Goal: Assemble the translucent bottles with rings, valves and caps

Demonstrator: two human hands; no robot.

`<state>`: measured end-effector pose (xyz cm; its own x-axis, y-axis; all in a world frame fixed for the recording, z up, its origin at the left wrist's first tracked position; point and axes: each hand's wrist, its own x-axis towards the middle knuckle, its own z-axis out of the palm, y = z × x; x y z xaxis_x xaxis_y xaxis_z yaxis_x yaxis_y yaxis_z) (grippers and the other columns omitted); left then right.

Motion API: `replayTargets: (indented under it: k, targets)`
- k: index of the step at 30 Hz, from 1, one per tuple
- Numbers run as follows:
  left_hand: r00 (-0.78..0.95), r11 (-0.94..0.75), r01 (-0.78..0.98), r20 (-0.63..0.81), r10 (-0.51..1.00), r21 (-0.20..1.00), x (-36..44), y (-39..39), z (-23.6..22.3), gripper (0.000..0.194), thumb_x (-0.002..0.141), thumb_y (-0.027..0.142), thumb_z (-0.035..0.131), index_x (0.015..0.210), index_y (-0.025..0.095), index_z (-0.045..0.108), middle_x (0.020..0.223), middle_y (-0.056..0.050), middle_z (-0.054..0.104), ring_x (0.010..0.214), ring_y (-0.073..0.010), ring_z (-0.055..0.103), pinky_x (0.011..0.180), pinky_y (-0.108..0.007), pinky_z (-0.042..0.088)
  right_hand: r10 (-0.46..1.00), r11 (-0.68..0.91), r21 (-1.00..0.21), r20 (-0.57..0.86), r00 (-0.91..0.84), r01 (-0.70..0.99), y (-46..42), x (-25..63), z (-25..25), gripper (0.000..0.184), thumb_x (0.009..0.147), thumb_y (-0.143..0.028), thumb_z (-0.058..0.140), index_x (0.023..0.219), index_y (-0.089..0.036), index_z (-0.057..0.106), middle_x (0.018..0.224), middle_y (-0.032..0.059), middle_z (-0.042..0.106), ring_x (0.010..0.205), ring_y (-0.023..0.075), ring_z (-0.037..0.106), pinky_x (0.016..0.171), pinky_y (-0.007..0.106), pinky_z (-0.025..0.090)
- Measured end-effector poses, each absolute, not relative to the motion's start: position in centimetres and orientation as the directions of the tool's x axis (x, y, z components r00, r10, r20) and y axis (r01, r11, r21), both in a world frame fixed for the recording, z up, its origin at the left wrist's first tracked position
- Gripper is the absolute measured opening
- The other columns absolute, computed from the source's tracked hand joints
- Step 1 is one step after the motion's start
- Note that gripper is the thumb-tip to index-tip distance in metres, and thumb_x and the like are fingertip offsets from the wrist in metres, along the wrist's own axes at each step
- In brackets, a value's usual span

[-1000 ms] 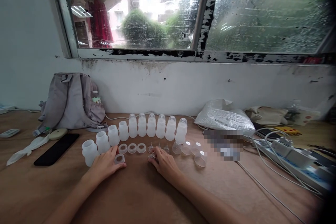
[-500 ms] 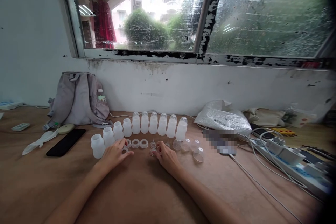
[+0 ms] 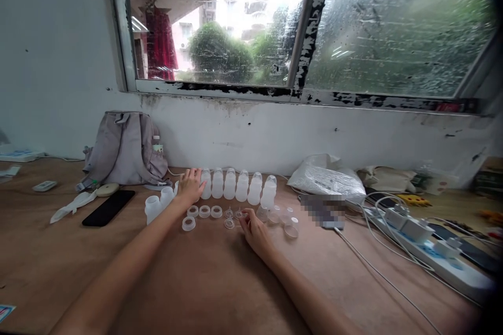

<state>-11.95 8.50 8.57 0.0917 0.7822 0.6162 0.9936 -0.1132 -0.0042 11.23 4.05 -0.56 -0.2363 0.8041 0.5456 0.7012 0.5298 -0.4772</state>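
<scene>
Frosted baby bottles stand in a curved row along the table. My left hand (image 3: pixel 191 187) reaches to the back of this row, fingers closed over an uncapped bottle that it mostly hides. Other uncapped bottles (image 3: pixel 152 210) stand left of my wrist; several bottles with clear domed caps (image 3: pixel 230 184) stand to the right. White screw rings (image 3: pixel 204 212) lie in front of them. My right hand (image 3: pixel 254 227) rests low beside the clear nipples (image 3: pixel 229 223), fingers curled; what lies under its fingertips is hidden. Clear domed caps (image 3: pixel 291 230) sit just right of it.
At the left are a grey backpack (image 3: pixel 126 152), a black phone (image 3: pixel 109 208) and a white glove-like piece (image 3: pixel 73 207). Rightward lie a plastic-wrapped package (image 3: pixel 328 180), a device with a cable (image 3: pixel 326 212) and a loaded power strip (image 3: pixel 440 256). A wall with a window rises behind.
My left hand has moved from beside the screw rings up and back to an uncapped bottle. My right hand has shifted slightly right, uncovering a nipple. The camera view has shifted slightly.
</scene>
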Motion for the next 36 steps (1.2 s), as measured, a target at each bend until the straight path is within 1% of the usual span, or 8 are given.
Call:
replayTargets:
  k: [4, 11, 16, 21, 26, 30, 33, 36]
  targets:
    - [0.054, -0.068, 0.998, 0.612, 0.789, 0.000, -11.6, 11.1, 8.6, 0.045, 0.079, 0.038, 0.044, 0.116, 0.011, 0.043, 0.105, -0.015, 0.054, 0.099, -0.0291, 0.044, 0.080, -0.040, 0.030, 0.803, 0.537, -0.488, 0.547, -0.238, 0.688, 4.0, 11.1, -0.7, 0.021, 0.087, -0.033, 0.032, 0.098, -0.019, 0.043, 0.071, 0.0015, 0.057, 0.061, 0.0148, 0.055, 0.056, 0.023, 0.040]
    - [0.002, -0.037, 0.998, 0.604, 0.797, 0.046, -10.4, 13.6, 8.1, 0.033, 0.075, 0.042, 0.047, 0.090, 0.014, 0.057, 0.090, -0.013, 0.060, 0.093, -0.0286, 0.046, 0.077, -0.041, 0.031, 0.777, 0.586, -0.456, 0.551, -0.304, 0.670, 3.7, 10.9, -0.6, 0.017, 0.088, -0.029, 0.031, 0.097, -0.020, 0.042, 0.071, 0.0006, 0.057, 0.062, 0.0140, 0.056, 0.057, 0.023, 0.041]
    - [0.030, -0.077, 0.996, 0.647, 0.762, 0.044, -10.1, 11.6, 9.9, 0.036, 0.074, 0.043, 0.048, 0.093, 0.014, 0.054, 0.090, -0.012, 0.060, 0.096, -0.0271, 0.047, 0.081, -0.041, 0.030, 0.753, 0.612, -0.432, 0.575, -0.321, 0.662, 3.5, 10.9, -0.3, 0.015, 0.087, -0.025, 0.033, 0.096, -0.020, 0.044, 0.073, 0.0013, 0.058, 0.062, 0.0136, 0.056, 0.056, 0.022, 0.040]
    - [0.055, -0.222, 0.969, 0.788, 0.613, 0.105, -9.6, 7.7, 13.0, 0.035, 0.074, 0.041, 0.048, 0.097, 0.014, 0.049, 0.092, -0.011, 0.058, 0.094, -0.0258, 0.049, 0.087, -0.041, 0.030, 0.750, 0.635, -0.460, 0.560, -0.352, 0.620, 3.4, 11.0, -0.2, 0.016, 0.087, -0.023, 0.032, 0.096, -0.020, 0.045, 0.075, 0.0020, 0.058, 0.062, 0.0134, 0.055, 0.057, 0.023, 0.040]
    - [-0.045, -0.443, 0.817, 0.806, 0.590, 0.370, -7.7, 4.0, 13.6, 0.037, 0.075, 0.039, 0.048, 0.105, 0.018, 0.042, 0.096, -0.007, 0.054, 0.091, -0.0229, 0.050, 0.080, -0.036, 0.039, 0.749, 0.658, -0.533, 0.531, -0.396, 0.532, 3.0, 11.3, 0.0, 0.014, 0.087, -0.023, 0.032, 0.092, -0.020, 0.045, 0.075, 0.0019, 0.057, 0.063, 0.0134, 0.054, 0.059, 0.023, 0.041]
    - [0.050, -0.596, 0.505, 0.667, 0.743, 0.625, -5.2, 2.1, 10.8, 0.034, 0.078, 0.034, 0.045, 0.109, 0.022, 0.041, 0.096, -0.004, 0.054, 0.085, -0.0186, 0.052, 0.077, -0.032, 0.041, 0.794, 0.602, -0.641, 0.541, -0.277, 0.475, 3.5, 11.3, 0.5, 0.013, 0.086, -0.027, 0.035, 0.089, -0.020, 0.046, 0.071, 0.0009, 0.056, 0.060, 0.0132, 0.052, 0.057, 0.023, 0.040]
    - [0.270, -0.546, 0.205, 0.490, 0.829, 0.812, -3.6, 1.3, 7.6, 0.032, 0.079, 0.031, 0.043, 0.109, 0.021, 0.045, 0.096, -0.003, 0.055, 0.085, -0.0175, 0.053, 0.073, -0.028, 0.042, 0.842, 0.526, -0.747, 0.523, -0.129, 0.407, 4.1, 11.5, 2.0, 0.016, 0.086, -0.032, 0.036, 0.089, -0.020, 0.045, 0.069, 0.0003, 0.056, 0.060, 0.0134, 0.053, 0.057, 0.023, 0.040]
    - [0.343, -0.458, 0.082, 0.406, 0.847, 0.885, -2.6, 0.9, 5.0, 0.032, 0.077, 0.032, 0.047, 0.107, 0.020, 0.049, 0.100, -0.005, 0.055, 0.092, -0.0193, 0.052, 0.080, -0.029, 0.040, 0.857, 0.497, -0.780, 0.509, -0.077, 0.380, 4.3, 11.9, 4.3, 0.024, 0.087, -0.037, 0.032, 0.079, -0.019, 0.046, 0.064, -0.0008, 0.054, 0.058, 0.0127, 0.051, 0.053, 0.022, 0.037]
